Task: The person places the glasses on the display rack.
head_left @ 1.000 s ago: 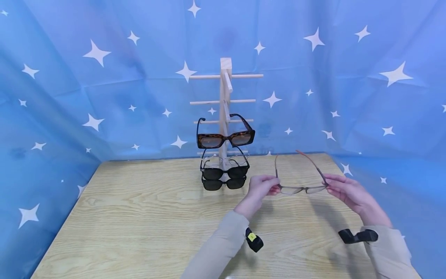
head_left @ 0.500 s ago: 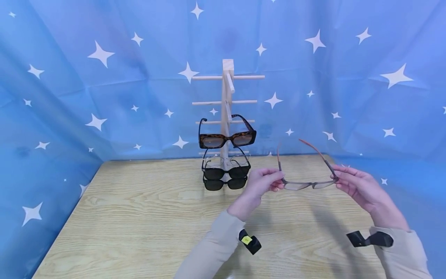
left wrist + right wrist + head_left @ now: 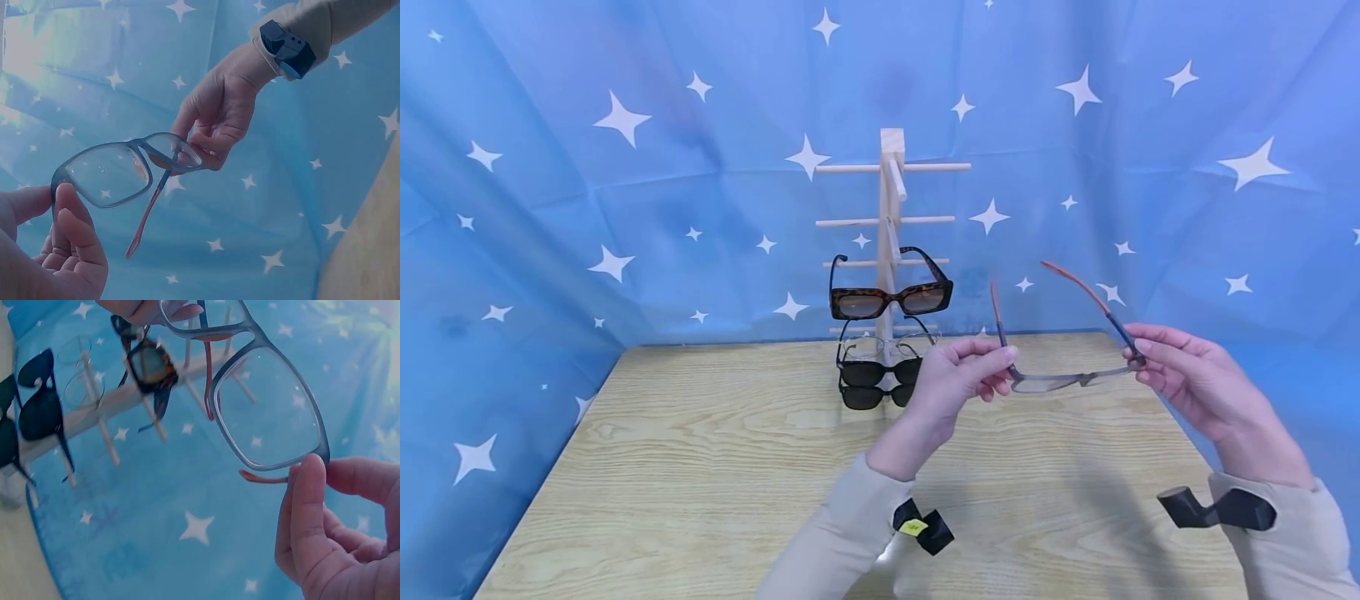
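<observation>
A pair of eyeglasses (image 3: 1052, 383) with a grey frame, clear lenses and reddish-orange temple tips is held above the table, its temples unfolded and pointing away toward the backdrop. My left hand (image 3: 951, 383) pinches the frame's left corner near the hinge; my right hand (image 3: 1202, 383) pinches the right corner. In the left wrist view the eyeglasses (image 3: 103, 175) show a full rim, with the left hand (image 3: 56, 250) at the near corner. From the right wrist, the right hand (image 3: 350, 525) grips the other corner with thumb and fingers.
A wooden display stand (image 3: 891, 192) with crosswise dowels stands at the back. On it hang tortoiseshell sunglasses (image 3: 891, 302), thin wire-rimmed glasses (image 3: 863, 347) and two black sunglasses (image 3: 862, 397). The wood-grain table (image 3: 700, 467) meets a blue star-patterned curtain (image 3: 700, 167) behind.
Both hands have lifted the eyeglasses up and slightly to the right, tipping the temples higher. The hands have spread a little farther apart. The stand's glasses have not moved.
</observation>
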A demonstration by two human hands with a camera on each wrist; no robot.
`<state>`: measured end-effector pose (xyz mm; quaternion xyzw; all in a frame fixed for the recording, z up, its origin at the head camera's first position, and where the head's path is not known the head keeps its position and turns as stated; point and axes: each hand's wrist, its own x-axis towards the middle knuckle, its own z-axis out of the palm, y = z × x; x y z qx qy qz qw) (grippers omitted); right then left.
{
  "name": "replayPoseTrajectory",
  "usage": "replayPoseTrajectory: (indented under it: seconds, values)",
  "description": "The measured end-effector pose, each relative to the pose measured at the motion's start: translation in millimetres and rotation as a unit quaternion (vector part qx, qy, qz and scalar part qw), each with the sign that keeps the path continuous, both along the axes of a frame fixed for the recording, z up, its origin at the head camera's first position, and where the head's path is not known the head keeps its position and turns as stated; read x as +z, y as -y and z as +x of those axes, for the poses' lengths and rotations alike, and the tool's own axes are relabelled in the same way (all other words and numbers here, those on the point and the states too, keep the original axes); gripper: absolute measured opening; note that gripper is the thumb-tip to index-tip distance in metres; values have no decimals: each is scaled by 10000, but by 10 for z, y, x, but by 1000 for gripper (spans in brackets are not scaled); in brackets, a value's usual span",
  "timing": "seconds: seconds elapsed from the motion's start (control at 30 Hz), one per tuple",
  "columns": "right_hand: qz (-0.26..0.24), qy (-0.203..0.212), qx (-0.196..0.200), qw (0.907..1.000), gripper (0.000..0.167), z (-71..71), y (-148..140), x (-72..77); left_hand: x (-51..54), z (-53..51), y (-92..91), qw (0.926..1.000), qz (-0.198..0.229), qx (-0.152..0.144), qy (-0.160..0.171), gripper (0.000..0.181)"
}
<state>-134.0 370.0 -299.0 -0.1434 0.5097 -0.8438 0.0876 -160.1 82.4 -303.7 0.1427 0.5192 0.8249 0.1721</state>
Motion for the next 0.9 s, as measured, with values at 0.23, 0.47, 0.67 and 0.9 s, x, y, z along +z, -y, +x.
replayPoseTrajectory:
  seconds: [0.23, 0.47, 0.67, 0.9]
  values:
    - [53, -48, -50, 10000, 37, -91, 232, 239, 174, 27, 211, 9993, 183, 239, -230, 11]
    - [188, -41, -36, 9998, 32, -191, 514, 435, 333, 49, 465, 9976, 306, 532, -318, 3]
    - [362, -180, -2, 9992, 27, -302, 797, 596, 429, 14, 670, 9928, 642, 916, -438, 14]
    - [604, -165, -57, 9980, 19, -464, 1139, 747, 513, -102, 910, 9869, 898, 1326, -218, 20]
